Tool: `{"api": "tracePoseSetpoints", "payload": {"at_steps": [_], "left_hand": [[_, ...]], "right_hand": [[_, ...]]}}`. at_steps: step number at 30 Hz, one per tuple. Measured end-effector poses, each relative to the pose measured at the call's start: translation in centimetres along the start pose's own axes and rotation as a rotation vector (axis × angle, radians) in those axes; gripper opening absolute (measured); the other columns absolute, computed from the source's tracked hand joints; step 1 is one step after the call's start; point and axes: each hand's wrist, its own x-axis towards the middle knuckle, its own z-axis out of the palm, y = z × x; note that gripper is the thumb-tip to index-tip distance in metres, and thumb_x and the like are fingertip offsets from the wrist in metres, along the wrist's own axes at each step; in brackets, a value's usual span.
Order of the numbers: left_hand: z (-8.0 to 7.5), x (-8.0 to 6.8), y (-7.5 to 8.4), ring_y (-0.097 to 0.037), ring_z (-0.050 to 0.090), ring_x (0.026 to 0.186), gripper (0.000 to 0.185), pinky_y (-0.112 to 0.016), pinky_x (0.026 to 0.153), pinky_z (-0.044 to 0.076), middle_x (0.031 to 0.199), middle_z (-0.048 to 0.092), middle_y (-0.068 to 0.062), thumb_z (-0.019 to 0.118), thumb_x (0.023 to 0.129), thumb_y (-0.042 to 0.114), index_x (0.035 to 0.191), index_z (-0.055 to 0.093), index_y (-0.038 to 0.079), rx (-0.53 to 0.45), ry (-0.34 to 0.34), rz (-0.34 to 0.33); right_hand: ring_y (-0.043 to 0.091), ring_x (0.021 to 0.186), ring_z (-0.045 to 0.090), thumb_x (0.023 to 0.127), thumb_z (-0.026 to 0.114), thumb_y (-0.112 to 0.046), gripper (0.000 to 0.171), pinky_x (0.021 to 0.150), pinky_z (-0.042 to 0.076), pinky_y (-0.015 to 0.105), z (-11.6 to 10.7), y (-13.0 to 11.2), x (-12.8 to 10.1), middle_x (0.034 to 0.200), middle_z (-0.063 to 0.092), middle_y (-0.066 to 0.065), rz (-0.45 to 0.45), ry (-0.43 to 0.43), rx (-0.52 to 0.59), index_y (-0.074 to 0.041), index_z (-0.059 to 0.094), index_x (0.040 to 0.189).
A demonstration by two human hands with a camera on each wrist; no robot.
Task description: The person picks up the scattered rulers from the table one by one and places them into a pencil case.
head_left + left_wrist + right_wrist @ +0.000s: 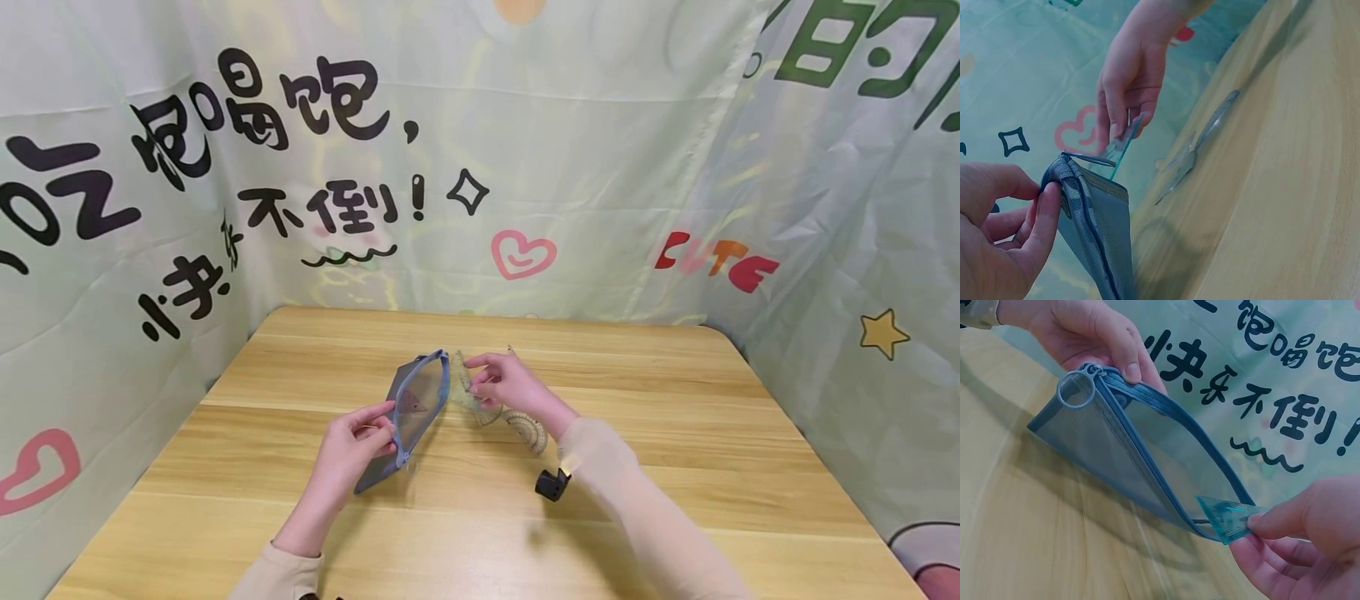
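My left hand (356,442) pinches the edge of a blue mesh zipper pouch (1116,453), whose mouth gapes toward the right. A ring pull (1076,389) hangs at the zipper's near end. Between thumb and fingers, my right hand (510,385) holds a clear teal set square (1229,519). One corner of the set square is at the pouch mouth's far end. Through the pouch opening a small triangular shape (412,403) shows. On the table below the right hand lies a clear protractor (529,432), with another clear curved piece (487,412) beside it.
The wooden table (675,400) carries all this. Printed cloth (600,167) hangs behind it and along both sides. A small black device (552,484) sits by the right sleeve.
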Motion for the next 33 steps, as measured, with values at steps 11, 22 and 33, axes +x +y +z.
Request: {"api": "tracePoseSetpoints", "payload": {"at_steps": [11, 22, 33], "left_hand": [[-0.1, 0.1, -0.1, -0.006, 0.063, 0.076, 0.041, -0.020, 0.073, 0.061, 0.094, 0.061, -0.006, 0.063, 0.092, 0.002, 0.133, 0.059, -0.002, 0.008, -0.003, 0.000], [0.0, 0.0, 0.0, -0.006, 0.063, 0.077, 0.041, -0.020, 0.074, 0.061, 0.093, 0.060, -0.006, 0.063, 0.092, 0.002, 0.133, 0.059, -0.002, 0.009, -0.001, -0.001], [0.4, 0.0, 0.0, -0.005, 0.063, 0.075, 0.041, -0.020, 0.072, 0.061, 0.092, 0.061, -0.006, 0.062, 0.091, -0.001, 0.132, 0.059, -0.004, -0.008, 0.014, 0.000]], "right_hand": [[0.013, 0.076, 0.067, 0.091, 0.063, 0.001, 0.047, 0.070, 0.063, 0.029, 1.0, -0.7, 0.8, 0.103, 0.067, 0.019, 0.038, 0.020, 0.011, -0.002, 0.053, 0.137], [0.017, 0.078, 0.068, 0.090, 0.065, 0.000, 0.050, 0.074, 0.064, 0.030, 1.7, -0.9, 1.5, 0.108, 0.068, 0.020, 0.123, 0.010, 0.105, -0.002, 0.051, 0.138], [0.019, 0.079, 0.066, 0.090, 0.061, 0.007, 0.049, 0.073, 0.063, 0.029, 2.7, -1.3, 2.4, 0.107, 0.066, 0.021, 0.182, 0.004, 0.232, 0.003, 0.049, 0.138]]}}
